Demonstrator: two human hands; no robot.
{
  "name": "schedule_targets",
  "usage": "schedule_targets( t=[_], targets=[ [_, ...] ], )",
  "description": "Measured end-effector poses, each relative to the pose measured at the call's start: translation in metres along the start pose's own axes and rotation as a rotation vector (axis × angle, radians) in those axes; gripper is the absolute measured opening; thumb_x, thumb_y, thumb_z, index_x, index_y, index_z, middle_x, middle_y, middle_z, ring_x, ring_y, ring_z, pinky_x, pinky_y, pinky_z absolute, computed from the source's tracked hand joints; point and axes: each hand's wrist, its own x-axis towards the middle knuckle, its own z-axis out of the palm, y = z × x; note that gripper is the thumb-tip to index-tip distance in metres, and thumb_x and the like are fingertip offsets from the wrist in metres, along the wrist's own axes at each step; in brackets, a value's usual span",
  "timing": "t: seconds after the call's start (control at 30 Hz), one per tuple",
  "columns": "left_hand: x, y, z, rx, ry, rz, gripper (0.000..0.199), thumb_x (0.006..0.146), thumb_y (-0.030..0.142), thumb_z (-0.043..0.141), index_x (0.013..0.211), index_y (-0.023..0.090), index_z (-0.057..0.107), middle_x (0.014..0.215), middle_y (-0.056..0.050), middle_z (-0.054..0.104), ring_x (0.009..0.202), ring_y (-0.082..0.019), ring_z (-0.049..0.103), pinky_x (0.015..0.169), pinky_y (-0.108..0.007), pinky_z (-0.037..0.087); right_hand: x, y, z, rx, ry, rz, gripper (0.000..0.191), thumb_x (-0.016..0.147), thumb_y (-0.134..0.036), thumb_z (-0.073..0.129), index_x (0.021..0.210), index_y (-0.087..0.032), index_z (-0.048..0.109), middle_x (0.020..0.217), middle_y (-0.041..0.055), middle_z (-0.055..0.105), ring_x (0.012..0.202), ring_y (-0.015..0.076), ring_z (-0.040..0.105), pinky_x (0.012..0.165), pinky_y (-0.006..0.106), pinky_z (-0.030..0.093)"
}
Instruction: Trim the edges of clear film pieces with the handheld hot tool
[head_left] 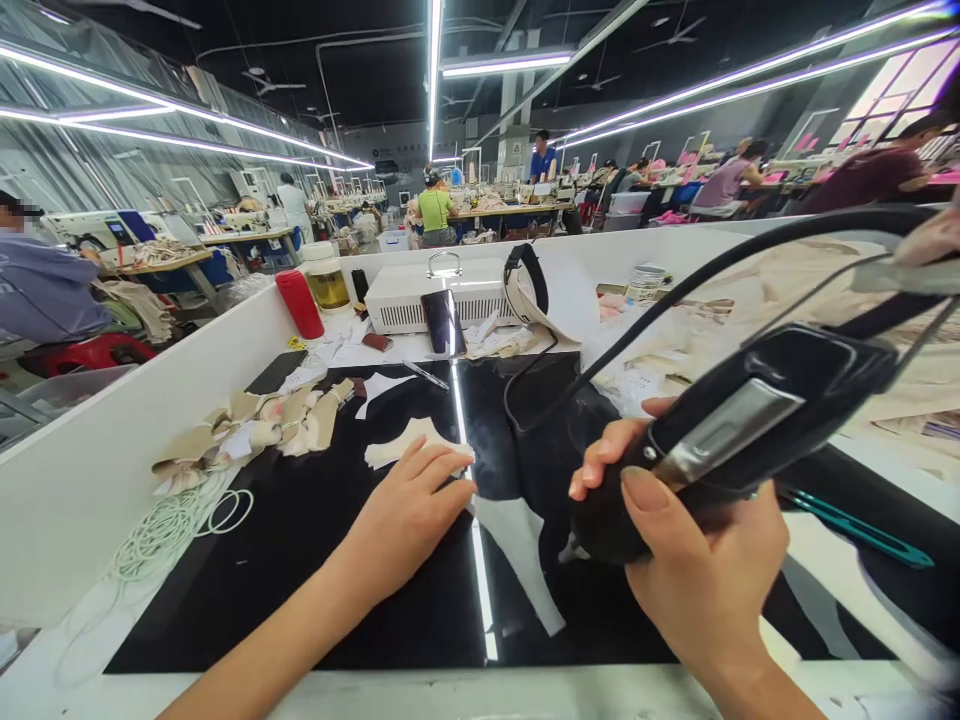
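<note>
My right hand (697, 570) is wrapped round a black corded hand tool (750, 430) with a silver plate on its side. The tool is tilted, its small metal tip pointing down close above the black work surface (315, 560). My left hand (416, 510) rests palm down, fingers stretched out, on the edge of a cream fabric piece (409, 443). A grey-white cut piece (521, 550) lies flat between my two hands, its upper end close to my left thumb. Whether the tool's tip touches the surface I cannot tell.
Green-white cord (161, 535) lies coiled at the left, near bundled beige pieces (307, 415). A white vented box (397, 300) and a phone (442, 322) stand behind. A teal slim tool (862, 525) lies right. The black cable (675, 285) arches overhead; several people work beyond.
</note>
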Motion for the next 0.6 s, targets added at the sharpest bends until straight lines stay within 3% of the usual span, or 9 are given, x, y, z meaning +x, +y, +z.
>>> schedule_targets(
  t=[0.07,0.17,0.27,0.4,0.6],
  targets=[
    [0.002,0.014,0.004,-0.108,-0.021,-0.040,0.014,0.106,0.015,0.067,0.118,0.018,0.073,0.127,-0.010,0.075,0.122,-0.028,0.069,0.117,-0.051,0.055,0.001,0.002,0.003,0.015,-0.012,-0.009,0.043,0.086,-0.038,0.092,0.121,-0.030,0.068,0.089,-0.0028,0.072,0.065,0.0173,0.068,0.060,0.034,0.061],
    [0.005,0.037,0.011,-0.290,-0.103,-0.109,0.033,0.100,0.027,0.081,0.130,0.017,0.071,0.127,-0.010,0.074,0.118,-0.027,0.069,0.108,-0.043,0.061,0.003,0.008,0.008,0.022,0.000,-0.014,0.042,0.086,-0.036,0.092,0.119,-0.030,0.066,0.089,-0.0040,0.072,0.064,0.0162,0.067,0.060,0.033,0.061],
    [0.009,0.051,0.018,-0.380,-0.180,-0.146,0.057,0.091,0.041,0.090,0.137,0.014,0.070,0.138,-0.013,0.071,0.126,-0.032,0.065,0.116,-0.049,0.056,0.006,0.013,0.011,0.005,0.022,-0.005,0.041,0.085,-0.037,0.092,0.116,-0.029,0.066,0.088,-0.0038,0.072,0.066,0.0171,0.067,0.061,0.033,0.061],
    [0.010,0.054,0.024,-0.434,-0.244,-0.176,0.084,0.080,0.055,0.097,0.145,0.011,0.067,0.146,-0.017,0.066,0.133,-0.037,0.059,0.120,-0.056,0.050,0.007,0.018,0.011,-0.018,0.019,-0.009,0.037,0.085,-0.035,0.091,0.111,-0.028,0.066,0.088,-0.0035,0.072,0.069,0.0179,0.069,0.064,0.034,0.062],
    [0.009,0.055,0.021,-0.453,-0.267,-0.201,0.083,0.080,0.052,0.096,0.147,0.014,0.066,0.150,-0.015,0.063,0.138,-0.038,0.056,0.128,-0.061,0.040,0.005,0.019,0.009,0.009,0.015,-0.009,0.042,0.086,-0.032,0.091,0.120,-0.029,0.066,0.089,-0.0036,0.073,0.068,0.0168,0.068,0.065,0.034,0.062]
  ],
)
